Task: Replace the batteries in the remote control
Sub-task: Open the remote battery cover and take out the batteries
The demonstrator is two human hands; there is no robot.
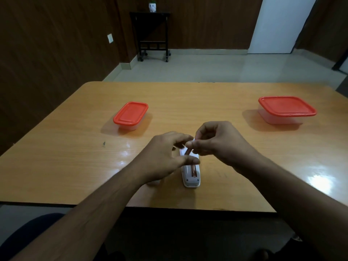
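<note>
Leftmost, a small lidded container [130, 116] with a red lid is sitting on the wooden table [75, 153], well apart from the fingers and beyond the left hand. Next, the left hand [165, 157] is reaching in over the remote control [190, 174], its fingers spreading and loosely curving, the thumb [190, 160] pressing across the white body while the fingertips are hovering beyond it; whether those fingertips are touching anything cannot be told. Under the thumb, the remote is lying back-up on the table, its battery bay open, a copper-coloured battery [193, 171] showing lengthwise in the bay just nearer than the thumb. Beside it, the right hand [216, 144] is hanging just past the left fingertips, its fingers curling together and pinching a small pale item at the far end of the remote; what that item is cannot be told. Rightmost, a larger clear container [286, 110] with a red lid is resting on the table, well apart from the right fingers. Farther off, a dark side table [150, 34] is standing by the wall.
</note>
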